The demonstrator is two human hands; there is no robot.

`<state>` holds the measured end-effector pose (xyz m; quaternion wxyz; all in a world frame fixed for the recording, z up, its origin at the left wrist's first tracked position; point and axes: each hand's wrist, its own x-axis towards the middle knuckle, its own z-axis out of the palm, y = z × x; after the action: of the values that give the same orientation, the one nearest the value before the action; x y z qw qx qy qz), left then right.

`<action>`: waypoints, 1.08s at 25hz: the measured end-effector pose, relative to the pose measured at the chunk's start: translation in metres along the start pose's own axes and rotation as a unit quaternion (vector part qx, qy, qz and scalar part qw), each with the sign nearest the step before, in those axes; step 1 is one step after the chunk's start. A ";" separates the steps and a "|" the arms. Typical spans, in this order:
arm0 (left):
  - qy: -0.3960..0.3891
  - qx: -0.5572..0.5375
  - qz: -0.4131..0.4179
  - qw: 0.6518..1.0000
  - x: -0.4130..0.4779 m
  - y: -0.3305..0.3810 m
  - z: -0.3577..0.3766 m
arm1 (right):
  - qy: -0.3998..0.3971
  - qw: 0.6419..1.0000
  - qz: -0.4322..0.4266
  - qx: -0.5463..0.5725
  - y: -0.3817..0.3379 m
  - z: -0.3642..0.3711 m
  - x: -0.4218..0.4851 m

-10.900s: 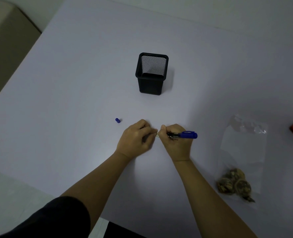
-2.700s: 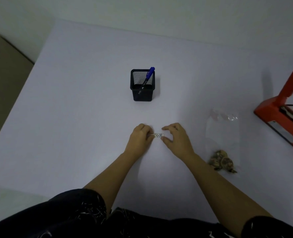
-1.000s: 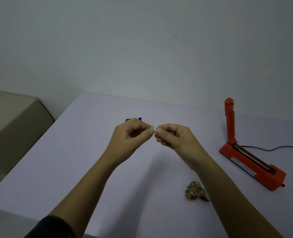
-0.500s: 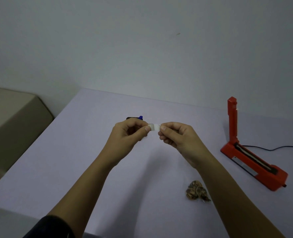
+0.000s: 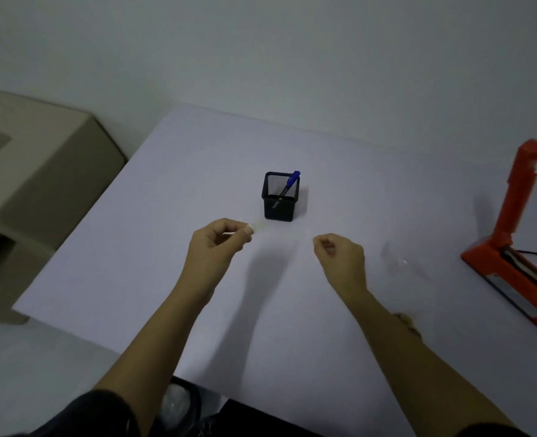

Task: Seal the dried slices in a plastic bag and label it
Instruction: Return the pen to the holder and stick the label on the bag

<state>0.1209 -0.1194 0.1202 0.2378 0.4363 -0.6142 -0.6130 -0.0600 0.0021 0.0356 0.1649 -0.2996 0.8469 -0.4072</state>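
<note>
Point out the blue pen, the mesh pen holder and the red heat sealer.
blue pen [image 5: 292, 180], head view, on its capped upper end.
mesh pen holder [image 5: 280, 209], head view, on its front wall.
red heat sealer [image 5: 513, 216], head view, on its raised arm.

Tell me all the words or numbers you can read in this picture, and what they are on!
None can be read.
Small white sticker pinched in the left hand: blurred, no writing can be made out.
Blue pen in the black mesh cup: no print shows.
Red sealer: a pale patch near its base, too blurred to tell if it is a label.
Right hand: closed, with nothing readable.
</note>
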 end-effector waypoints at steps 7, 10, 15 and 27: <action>0.048 0.033 -0.047 0.997 0.008 -0.031 -0.026 | -0.100 0.944 -0.160 -0.272 0.032 0.099 -0.014; 0.044 0.040 -0.053 0.997 0.014 -0.032 -0.024 | -0.106 0.966 -0.090 -0.218 0.025 0.090 -0.013; -0.017 0.149 -0.001 0.989 0.022 -0.030 0.024 | 0.018 0.997 -0.068 0.031 0.001 0.019 -0.025; -0.222 0.156 0.096 0.958 -0.024 -0.042 0.186 | 0.010 0.980 0.078 0.184 0.061 -0.112 -0.074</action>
<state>-0.0106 0.0076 0.0599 0.0816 0.2602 -0.7787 -0.5651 -0.0851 0.1454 0.0593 0.2395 -0.1932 0.7801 -0.5448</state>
